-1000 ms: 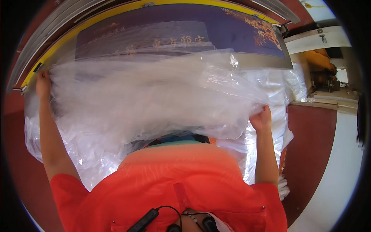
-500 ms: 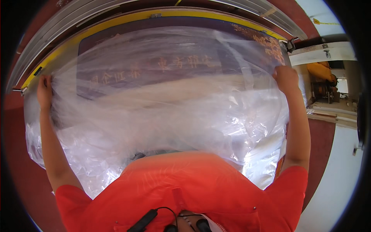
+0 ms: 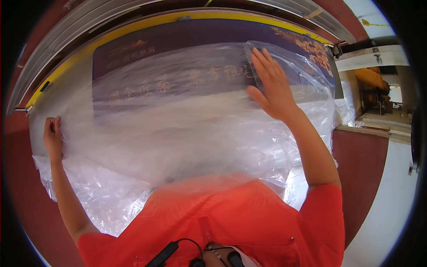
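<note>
A large sheet of clear plastic film (image 3: 191, 129) spreads over the table in front of me and drapes toward my body. Under its far part lies a dark purple mat (image 3: 187, 35) with gold lettering and a golden tree pattern at the right. At the film's left edge, my left hand (image 3: 53, 138) is closed with the film pinched in its fingers. My right hand (image 3: 275, 86) lies over the film near the mat's right part, fingers stretched out and palm down, gripping nothing.
A yellow strip (image 3: 147, 26) with small metal clips borders the table's far edge, with grey metal rails (image 3: 89, 27) beyond it. To the right stands a white-framed opening (image 3: 373, 60) with yellow and dark objects inside. Red floor (image 3: 358, 164) shows on both sides.
My right hand has let go of the film's right edge and moved left onto it, fingers now spread. My left hand has come nearer with its edge, uncovering more of the mat's far part.
</note>
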### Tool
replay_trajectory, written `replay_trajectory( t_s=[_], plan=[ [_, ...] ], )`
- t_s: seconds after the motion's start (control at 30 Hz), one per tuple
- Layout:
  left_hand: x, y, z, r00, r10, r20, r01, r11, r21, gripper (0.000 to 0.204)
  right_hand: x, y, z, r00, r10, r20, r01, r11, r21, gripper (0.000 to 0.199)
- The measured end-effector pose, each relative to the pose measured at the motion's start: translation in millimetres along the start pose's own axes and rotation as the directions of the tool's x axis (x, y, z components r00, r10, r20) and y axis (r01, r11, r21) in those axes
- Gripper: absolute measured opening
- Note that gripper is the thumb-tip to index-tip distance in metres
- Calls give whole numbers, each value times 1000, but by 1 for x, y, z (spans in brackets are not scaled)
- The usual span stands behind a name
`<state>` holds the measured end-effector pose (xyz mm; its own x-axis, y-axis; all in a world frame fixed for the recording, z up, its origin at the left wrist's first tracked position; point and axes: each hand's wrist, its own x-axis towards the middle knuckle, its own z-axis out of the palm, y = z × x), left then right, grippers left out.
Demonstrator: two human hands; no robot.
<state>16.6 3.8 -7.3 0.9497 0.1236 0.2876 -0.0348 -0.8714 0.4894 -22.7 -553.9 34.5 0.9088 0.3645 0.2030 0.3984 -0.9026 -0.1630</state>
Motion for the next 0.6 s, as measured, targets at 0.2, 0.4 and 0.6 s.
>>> replay_trajectory(
  t_s=[0.2,0.4,0.6],
  plan=[
    [-31,-22,-15,998,-57,-1,57,997,-46,19,8,-7,22,997,47,-68,-64,958,-279,43],
    [-43,-64,-61,931,-153,332,320,780,-538,10,54,34,33,906,371,-205,-367,928,55,19],
    [-106,-68,-83,923,-312,225,375,601,-706,23,53,5,36,850,466,-247,-446,885,133,17]
  ],
)
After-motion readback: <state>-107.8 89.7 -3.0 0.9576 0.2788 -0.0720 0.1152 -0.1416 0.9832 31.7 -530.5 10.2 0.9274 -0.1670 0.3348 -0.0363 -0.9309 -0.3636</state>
